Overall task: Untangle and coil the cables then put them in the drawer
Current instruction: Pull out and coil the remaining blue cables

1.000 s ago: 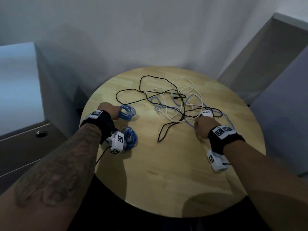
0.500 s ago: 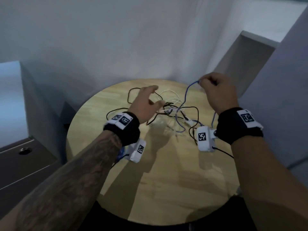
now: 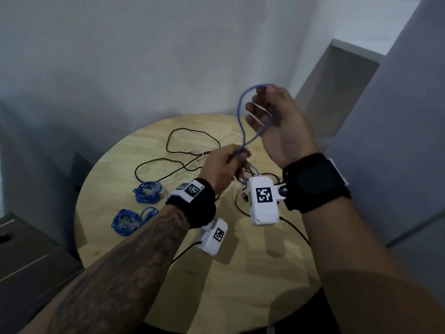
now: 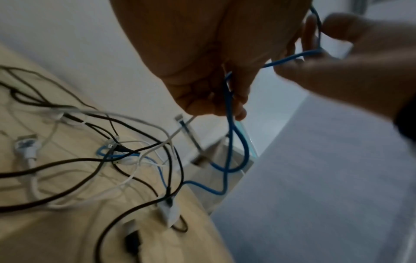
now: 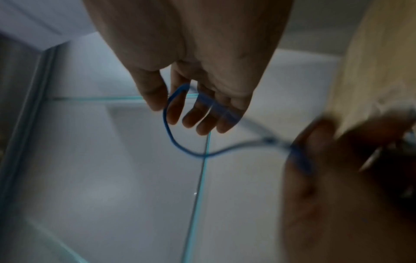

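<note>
My right hand point(image 3: 261, 102) is raised above the round wooden table point(image 3: 144, 249), palm toward me. It holds a blue cable point(image 3: 240, 109) by its end between thumb and forefinger, and one loop lies across the fingers. In the right wrist view the blue cable point(image 5: 167, 128) curves round the right hand point(image 5: 171, 110). Just below, my left hand point(image 3: 239, 153) pinches the same cable, which runs down through the left hand point(image 4: 225, 92) as the blue cable point(image 4: 229, 128) into a tangle of black and white cables point(image 4: 112, 156).
Three coiled blue cables point(image 3: 148, 191) point(image 3: 125, 221) point(image 3: 150, 212) lie on the table's left part. The tangle of black and white cables point(image 3: 190, 148) covers the far middle. A dark grey cabinet point(image 3: 26, 256) stands to the left, walls behind and to the right.
My left hand has moved right and taken hold of the blue cable under my right hand. The right hand has turned palm toward me, with a loop of the cable now across its fingers.
</note>
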`<state>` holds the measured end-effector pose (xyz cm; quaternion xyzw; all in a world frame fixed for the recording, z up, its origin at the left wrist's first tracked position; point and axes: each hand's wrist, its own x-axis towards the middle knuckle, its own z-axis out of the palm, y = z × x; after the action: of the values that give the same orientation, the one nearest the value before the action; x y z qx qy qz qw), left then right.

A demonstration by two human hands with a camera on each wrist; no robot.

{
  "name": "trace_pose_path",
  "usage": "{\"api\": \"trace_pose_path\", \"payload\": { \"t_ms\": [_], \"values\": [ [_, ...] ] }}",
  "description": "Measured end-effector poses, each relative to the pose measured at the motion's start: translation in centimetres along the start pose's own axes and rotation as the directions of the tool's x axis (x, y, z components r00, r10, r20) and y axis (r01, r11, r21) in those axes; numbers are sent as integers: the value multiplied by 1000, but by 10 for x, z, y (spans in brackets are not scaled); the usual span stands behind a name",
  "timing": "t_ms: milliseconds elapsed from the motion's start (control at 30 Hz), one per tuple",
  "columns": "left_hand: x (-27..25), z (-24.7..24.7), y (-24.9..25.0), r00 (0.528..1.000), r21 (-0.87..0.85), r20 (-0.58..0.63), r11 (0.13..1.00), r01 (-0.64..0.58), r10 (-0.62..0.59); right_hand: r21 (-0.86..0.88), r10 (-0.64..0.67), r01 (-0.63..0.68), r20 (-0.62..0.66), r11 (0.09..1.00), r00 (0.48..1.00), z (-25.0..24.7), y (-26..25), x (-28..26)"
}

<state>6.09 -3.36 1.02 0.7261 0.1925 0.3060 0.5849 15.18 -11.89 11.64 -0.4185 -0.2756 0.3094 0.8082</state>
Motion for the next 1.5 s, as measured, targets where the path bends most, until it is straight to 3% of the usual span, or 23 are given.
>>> {"api": "trace_pose_path", "payload": {
  "t_ms": [67, 133, 200, 267, 333, 367, 533, 633, 733, 833, 867, 900, 967, 1033, 1100, 1167, 1233, 1333, 1433, 1500],
  "values": [
    [2, -13, 9, 987, -108, -152, 994, 28, -44, -361, -86, 77, -8, 929, 996, -13, 3, 0],
    [4, -29, 18, 972, -229, -224, 973, 22, -75, -618, -76, 83, 37, 782, 996, -31, 16, -5],
    [4, -42, 26, 976, -307, -202, 952, 12, -77, -746, 100, 38, 139, 665, 985, -46, 37, -15],
    [2, -45, 30, 986, -308, -155, 951, 12, -62, -873, 303, 34, 206, 487, 930, -58, 61, -22],
    [-1, -41, 33, 989, -276, -139, 961, 7, -47, -942, 341, 61, 179, 330, 923, -62, 73, -21],
    [-2, -40, 34, 988, -265, -147, 964, 0, -40, -952, 311, 60, 158, 302, 937, -65, 74, -17],
    [-2, -42, 32, 983, -285, -160, 958, 40, -89, -853, 207, 20, 149, 522, 967, -64, 55, -12],
    [-2, -47, 29, 985, -300, -117, 950, 90, -130, -857, 56, 122, 172, 501, 983, -59, 49, -15],
    [-4, -48, 27, 980, -272, -106, 953, 132, -166, -852, -165, 170, 100, 495, 981, -60, 44, -10],
    [-6, -45, 27, 974, -253, -131, 956, 150, -187, -906, -351, 246, 119, 345, 929, -53, 36, -8],
    [-6, -46, 26, 972, -260, -138, 954, 151, -192, -891, -384, 262, 109, 372, 917, -49, 32, -7],
    [-5, -48, 26, 969, -276, -142, 948, 158, -202, -848, -395, 256, 61, 465, 917, -47, 27, -8],
    [-3, -55, 26, 960, -335, -133, 923, 191, -247, -699, -340, 196, -72, 688, 938, -45, 15, -7],
    [-1, -62, 31, 949, -442, -96, 867, 230, -300, -630, -277, 145, -116, 762, 954, -48, 8, -8],
    [-1, -64, 41, 959, -528, -37, 820, 221, -282, -683, -249, 146, -54, 716, 967, -48, 9, -13],
    [-1, -60, 51, 973, -476, -4, 856, 202, -232, -716, -209, 184, 54, 673, 976, -42, 11, -21],
    [-4, -54, 56, 975, -382, 15, 899, 212, -224, -700, -157, 222, 157, 679, 975, -35, 12, -28],
    [-8, -47, 54, 954, -430, 139, 851, 300, -266, -688, -68, 229, 253, 689, 965, -32, 9, -32],
    [-5, -48, 54, 965, -476, 134, 840, 261, -224, -719, 65, 177, 294, 672, 953, -36, 3, -38],
    [-3, -50, 56, 979, -480, 115, 853, 203, -168, -750, 153, 72, 227, 658, 962, -35, 4, -41]
  ]
}}
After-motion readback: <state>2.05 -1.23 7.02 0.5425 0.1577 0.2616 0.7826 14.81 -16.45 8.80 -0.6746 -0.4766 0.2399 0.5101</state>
